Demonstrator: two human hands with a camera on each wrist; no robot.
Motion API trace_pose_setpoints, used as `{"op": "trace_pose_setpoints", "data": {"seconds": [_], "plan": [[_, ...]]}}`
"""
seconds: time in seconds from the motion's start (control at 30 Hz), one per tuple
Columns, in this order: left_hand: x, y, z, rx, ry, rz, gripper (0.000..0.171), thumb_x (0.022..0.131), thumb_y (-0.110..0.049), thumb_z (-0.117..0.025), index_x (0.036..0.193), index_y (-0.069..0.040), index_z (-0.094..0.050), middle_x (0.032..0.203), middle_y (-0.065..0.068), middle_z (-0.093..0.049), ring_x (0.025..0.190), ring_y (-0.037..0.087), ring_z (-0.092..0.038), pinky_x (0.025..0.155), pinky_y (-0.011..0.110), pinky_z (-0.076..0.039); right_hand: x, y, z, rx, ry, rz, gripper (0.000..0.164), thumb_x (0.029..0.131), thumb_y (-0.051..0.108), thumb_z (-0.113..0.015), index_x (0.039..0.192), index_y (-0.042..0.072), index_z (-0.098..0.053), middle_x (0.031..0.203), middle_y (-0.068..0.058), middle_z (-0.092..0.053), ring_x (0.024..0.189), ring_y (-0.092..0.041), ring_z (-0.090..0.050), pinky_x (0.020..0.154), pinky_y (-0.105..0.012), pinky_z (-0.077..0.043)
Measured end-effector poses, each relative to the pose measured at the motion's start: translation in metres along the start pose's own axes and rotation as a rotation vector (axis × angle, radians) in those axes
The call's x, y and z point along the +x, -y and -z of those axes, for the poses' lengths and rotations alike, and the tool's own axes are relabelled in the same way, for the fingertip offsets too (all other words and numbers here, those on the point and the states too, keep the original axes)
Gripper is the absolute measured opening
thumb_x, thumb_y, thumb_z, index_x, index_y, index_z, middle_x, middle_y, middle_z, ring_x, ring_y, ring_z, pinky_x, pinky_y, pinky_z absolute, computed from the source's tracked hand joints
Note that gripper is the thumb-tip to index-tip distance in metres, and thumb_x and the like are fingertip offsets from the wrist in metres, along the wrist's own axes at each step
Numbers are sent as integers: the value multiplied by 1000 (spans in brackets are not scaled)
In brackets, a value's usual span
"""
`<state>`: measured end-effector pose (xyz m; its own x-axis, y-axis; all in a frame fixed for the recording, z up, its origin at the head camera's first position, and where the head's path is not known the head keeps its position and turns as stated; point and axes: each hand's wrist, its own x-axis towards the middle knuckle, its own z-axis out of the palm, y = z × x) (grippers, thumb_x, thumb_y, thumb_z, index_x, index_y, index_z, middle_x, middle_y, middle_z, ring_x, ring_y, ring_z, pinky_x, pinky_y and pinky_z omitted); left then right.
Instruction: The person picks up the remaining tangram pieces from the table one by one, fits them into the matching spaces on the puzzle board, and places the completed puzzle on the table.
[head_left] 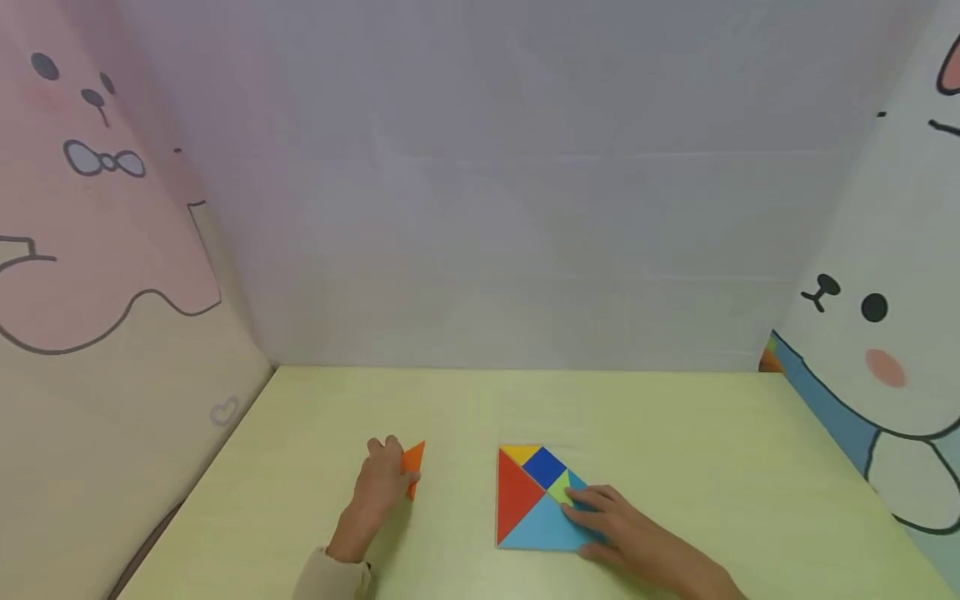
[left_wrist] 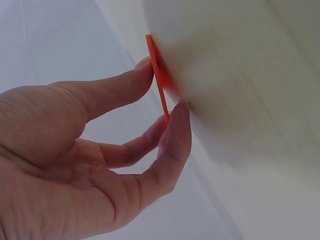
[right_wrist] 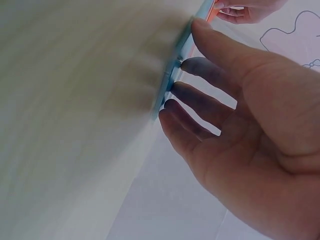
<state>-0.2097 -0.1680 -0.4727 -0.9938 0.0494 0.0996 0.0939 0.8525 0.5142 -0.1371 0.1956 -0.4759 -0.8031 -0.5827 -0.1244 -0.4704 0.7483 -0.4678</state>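
Note:
My left hand [head_left: 382, 477] pinches an orange triangular tangram piece [head_left: 412, 460] between thumb and fingers, left of the puzzle. In the left wrist view the orange piece [left_wrist: 157, 75] appears edge-on, close over the table. My right hand [head_left: 626, 529] rests its spread, slightly bent fingers on the right side of the tangram puzzle. Visible pieces there are a red triangle [head_left: 516, 496], a light blue triangle [head_left: 543, 527], a dark blue square [head_left: 545, 468], a yellow piece [head_left: 520, 452] and a light green piece [head_left: 558, 486]. The fingers hide part of the right side.
The puzzle lies on a pale yellow-green table [head_left: 457, 408]. A plain grey-white wall sheet [head_left: 510, 208] stands behind it. Side panels with cartoon animals, a pink one [head_left: 112, 217] and a white one [head_left: 847, 358], flank the table.

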Motion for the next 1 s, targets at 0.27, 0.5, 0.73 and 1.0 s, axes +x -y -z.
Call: {"op": "trace_pose_setpoints", "data": {"seconds": [0.27,0.5,0.73,1.0], "plan": [[4,0,5,-99,35,3,36,81,8,-81,102,8,-51,103,29,-43,70,35,-59,60,39,-52,3,4,2,0,-16,22,52,101,30,-68,146,8,-58,154,-8,-49,136,-32,-41,108,-40,-47],[3,-2,5,-109,43,-17,32,85,9,-78,106,7,-53,99,27,-47,73,36,-57,64,43,-52,0,8,4,-4,-18,16,51,100,28,-69,146,8,-58,154,-9,-48,137,-32,-41,108,-41,-46],[5,-1,10,-100,10,-88,26,86,12,-74,107,8,-59,89,21,-57,76,31,-54,66,45,-50,2,9,1,-9,-50,66,50,101,26,-68,145,4,-58,153,-12,-49,135,-33,-43,108,-41,-46],[7,-5,3,-164,-46,-163,19,88,14,-71,106,9,-65,85,17,-61,76,29,-57,65,40,-51,0,7,5,-29,-40,75,50,101,25,-68,144,2,-58,153,-14,-49,136,-34,-43,108,-43,-46]]}}
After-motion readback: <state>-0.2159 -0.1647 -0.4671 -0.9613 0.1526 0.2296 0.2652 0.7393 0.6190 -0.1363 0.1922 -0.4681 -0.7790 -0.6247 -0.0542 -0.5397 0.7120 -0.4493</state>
